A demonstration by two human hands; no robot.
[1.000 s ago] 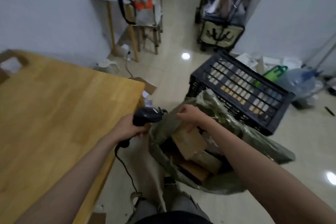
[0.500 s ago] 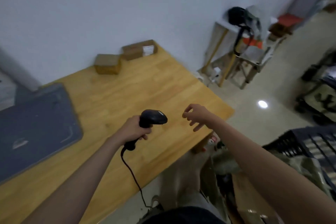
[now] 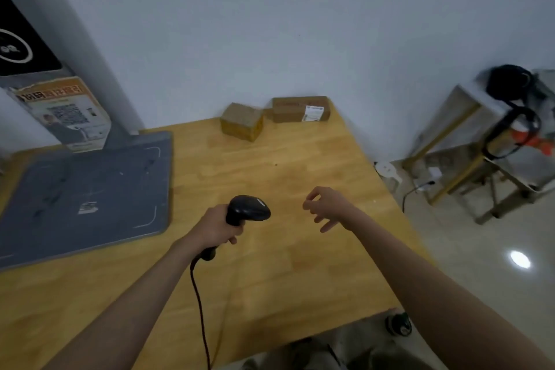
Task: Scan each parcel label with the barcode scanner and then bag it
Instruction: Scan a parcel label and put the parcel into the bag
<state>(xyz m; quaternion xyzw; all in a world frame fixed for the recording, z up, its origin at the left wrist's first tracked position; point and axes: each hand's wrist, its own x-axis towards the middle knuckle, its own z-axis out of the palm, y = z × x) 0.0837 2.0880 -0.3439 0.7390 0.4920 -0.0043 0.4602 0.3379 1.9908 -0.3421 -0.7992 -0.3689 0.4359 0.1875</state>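
Head view: my left hand (image 3: 214, 227) grips the scanner (image 3: 247, 209) over the table (image 3: 300, 264), cord trailing off the near edge. My right hand (image 3: 326, 207) hovers beside it, fingers loosely curled, holding nothing. Two parcels wait at the far edge by the wall: a small box (image 3: 241, 121) and a longer labelled box (image 3: 300, 109), touching or nearly so. Both look unscanned and unbagged, I judge. No bag is in view. A grey mat (image 3: 87, 198) lies left, well clear of my reach.
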